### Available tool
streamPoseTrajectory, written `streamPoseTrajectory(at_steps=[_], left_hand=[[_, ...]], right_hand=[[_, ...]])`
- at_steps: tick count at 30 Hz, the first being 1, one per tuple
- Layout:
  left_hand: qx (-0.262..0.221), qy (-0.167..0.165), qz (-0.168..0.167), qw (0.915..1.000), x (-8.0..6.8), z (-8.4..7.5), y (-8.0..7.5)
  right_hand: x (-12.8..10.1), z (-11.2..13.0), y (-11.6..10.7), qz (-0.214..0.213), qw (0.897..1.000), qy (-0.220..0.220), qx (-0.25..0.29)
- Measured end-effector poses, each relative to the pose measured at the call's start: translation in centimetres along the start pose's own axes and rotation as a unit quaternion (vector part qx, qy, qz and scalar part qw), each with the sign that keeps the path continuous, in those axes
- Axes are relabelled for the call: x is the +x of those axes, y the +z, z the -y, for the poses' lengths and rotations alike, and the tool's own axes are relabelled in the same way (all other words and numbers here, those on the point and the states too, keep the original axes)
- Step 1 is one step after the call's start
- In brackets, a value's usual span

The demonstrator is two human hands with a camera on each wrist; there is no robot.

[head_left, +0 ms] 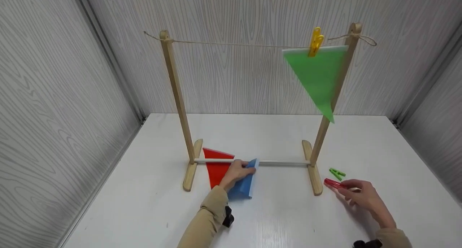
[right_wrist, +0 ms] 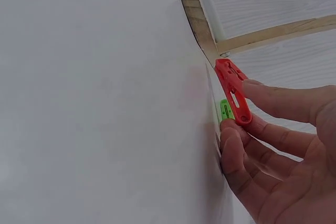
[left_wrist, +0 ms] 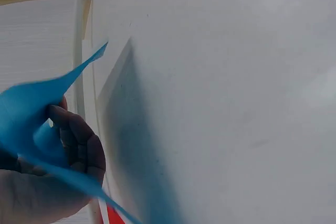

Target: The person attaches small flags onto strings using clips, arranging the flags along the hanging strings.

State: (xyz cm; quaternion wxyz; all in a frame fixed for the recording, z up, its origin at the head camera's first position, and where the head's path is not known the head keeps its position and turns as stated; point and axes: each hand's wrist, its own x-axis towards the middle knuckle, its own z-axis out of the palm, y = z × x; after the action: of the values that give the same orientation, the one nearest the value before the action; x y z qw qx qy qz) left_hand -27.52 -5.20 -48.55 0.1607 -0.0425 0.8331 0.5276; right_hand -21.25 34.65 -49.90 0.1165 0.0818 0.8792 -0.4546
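This looks like a small built booth, closer to a lab or recording station than a room in a home. Grey wood-grain panelling (head_left: 231, 78) fills the top of the head view and runs down its left and right edges, with dark, metal-looking strips (head_left: 109, 53) along the corners. A plain white counter (head_left: 281, 219) fits between these walls across the lower half. Black wrist devices (head_left: 227, 217) show behind the left hand (head_left: 236, 173) at lower centre and the right hand (head_left: 362, 195) at lower right.
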Motion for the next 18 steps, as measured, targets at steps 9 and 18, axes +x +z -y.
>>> streamPoseTrajectory(at_steps=[9,18], left_hand=[[-0.021,0.023,0.003,0.9995,-0.1,0.3,-0.4],[-0.02,0.091,0.009,0.9956,0.4,0.2,-1.2]], right_hand=[[-0.4,-0.2,0.3,-0.03,0.998,-0.047,0.025],[-0.4,0.4,0.5,-0.089,0.985,-0.106,0.098]])
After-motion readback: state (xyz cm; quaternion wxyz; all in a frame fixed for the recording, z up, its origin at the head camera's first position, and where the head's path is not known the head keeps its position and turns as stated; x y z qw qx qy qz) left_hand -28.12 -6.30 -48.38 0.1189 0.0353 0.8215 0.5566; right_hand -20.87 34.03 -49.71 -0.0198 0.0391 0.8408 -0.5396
